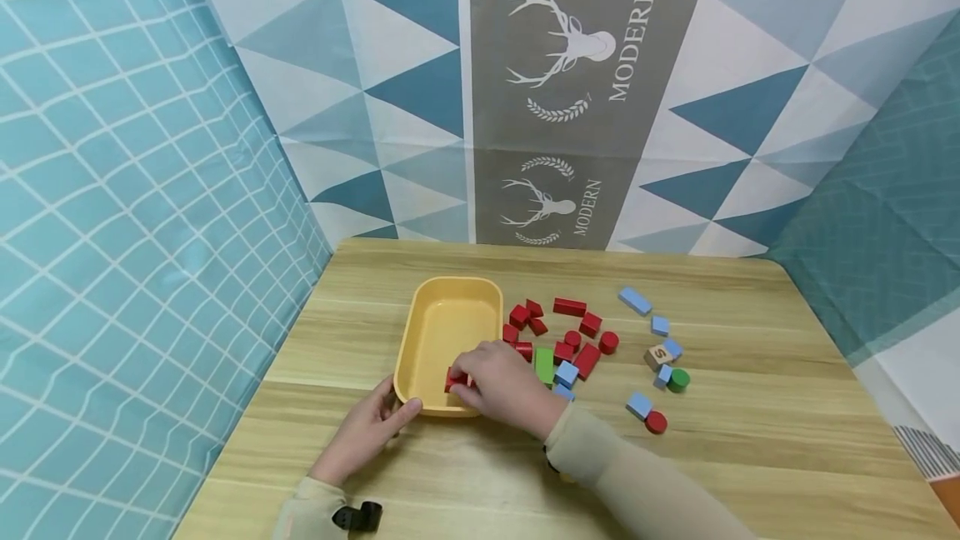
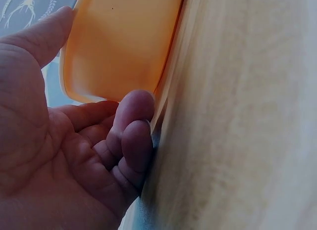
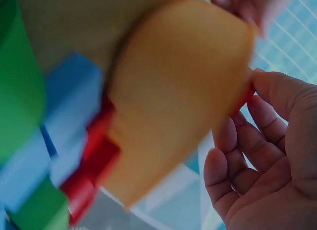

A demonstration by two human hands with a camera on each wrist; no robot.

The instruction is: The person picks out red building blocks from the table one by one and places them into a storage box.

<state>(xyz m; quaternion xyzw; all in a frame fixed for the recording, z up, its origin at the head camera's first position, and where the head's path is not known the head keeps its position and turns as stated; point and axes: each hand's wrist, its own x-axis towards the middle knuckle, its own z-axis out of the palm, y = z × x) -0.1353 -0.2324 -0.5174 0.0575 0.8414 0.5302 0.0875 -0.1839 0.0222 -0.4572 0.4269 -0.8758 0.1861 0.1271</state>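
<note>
A shallow yellow plastic tray stands on the wooden table. My left hand holds its near left corner, thumb at the rim and fingers bent against the outer wall; the left wrist view shows this hand beside the tray. Over the tray's near right part, my right hand pinches a small red block between thumb and fingers. In the right wrist view only a bit of the red block shows behind the thumb, and its exact shape is hidden.
Several red blocks, a green block and blue blocks lie right of the tray. Further right are a lettered wooden cube, a green cylinder, a red disc and more blue pieces.
</note>
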